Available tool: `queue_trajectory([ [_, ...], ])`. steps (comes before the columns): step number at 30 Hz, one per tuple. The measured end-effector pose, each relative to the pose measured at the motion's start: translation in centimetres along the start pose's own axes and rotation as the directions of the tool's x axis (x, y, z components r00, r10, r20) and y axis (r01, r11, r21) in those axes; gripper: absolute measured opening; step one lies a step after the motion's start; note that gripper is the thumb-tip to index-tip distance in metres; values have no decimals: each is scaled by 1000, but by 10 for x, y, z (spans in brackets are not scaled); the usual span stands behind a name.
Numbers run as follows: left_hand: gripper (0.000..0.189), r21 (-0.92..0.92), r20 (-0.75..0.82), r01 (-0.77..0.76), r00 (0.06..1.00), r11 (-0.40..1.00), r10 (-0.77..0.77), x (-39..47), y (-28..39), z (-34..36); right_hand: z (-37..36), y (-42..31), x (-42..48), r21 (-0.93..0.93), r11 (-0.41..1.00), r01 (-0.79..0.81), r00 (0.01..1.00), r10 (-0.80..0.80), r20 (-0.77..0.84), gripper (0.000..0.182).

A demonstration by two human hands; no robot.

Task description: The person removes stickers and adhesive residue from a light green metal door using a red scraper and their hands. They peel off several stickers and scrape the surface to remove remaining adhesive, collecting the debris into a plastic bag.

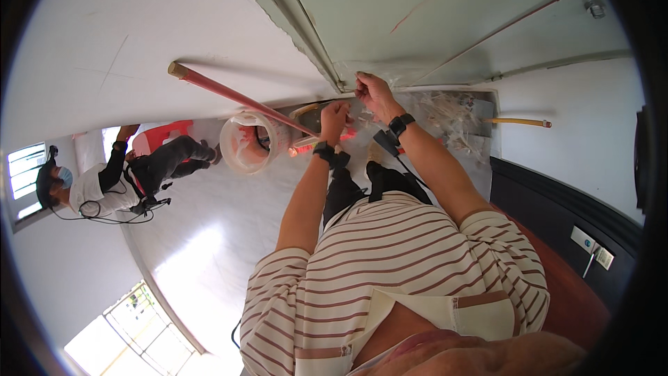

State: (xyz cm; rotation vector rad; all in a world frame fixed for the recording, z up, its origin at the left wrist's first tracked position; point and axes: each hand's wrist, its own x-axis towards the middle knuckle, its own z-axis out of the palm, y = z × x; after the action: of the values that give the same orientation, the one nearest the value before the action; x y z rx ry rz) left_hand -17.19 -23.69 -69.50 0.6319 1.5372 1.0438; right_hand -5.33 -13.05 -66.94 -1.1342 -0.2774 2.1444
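My right hand is raised at the lower edge of a pale green door panel, its thumb and fingertips pinched together at wrinkled clear plastic film. Just below and to the left, my left hand has its fingers curled near the panel's bottom corner; whether anything thin is between them cannot be made out. Both wrists carry black bands. On the floor past my right hand lies a loose heap of torn clear film strips.
A red pole leans against the white wall beside a whitish plastic bucket. A yellow-handled tool stands near the right wall. On the left, a masked co-worker is by a red object. A black cable hangs near my right forearm.
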Motion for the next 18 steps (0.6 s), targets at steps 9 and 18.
queue_trajectory([
  [9, 29, -302, -124, -27, 992, 953, -11, -11, 25, -16, 11, 14, -19, -83, 996, -25, 998, 21, -53, 14],
  [18, 31, -344, -108, 39, 991, 938, -81, -31, -6, -28, 77, 11, -31, -332, 871, 361, 919, -394, -33, 16],
])
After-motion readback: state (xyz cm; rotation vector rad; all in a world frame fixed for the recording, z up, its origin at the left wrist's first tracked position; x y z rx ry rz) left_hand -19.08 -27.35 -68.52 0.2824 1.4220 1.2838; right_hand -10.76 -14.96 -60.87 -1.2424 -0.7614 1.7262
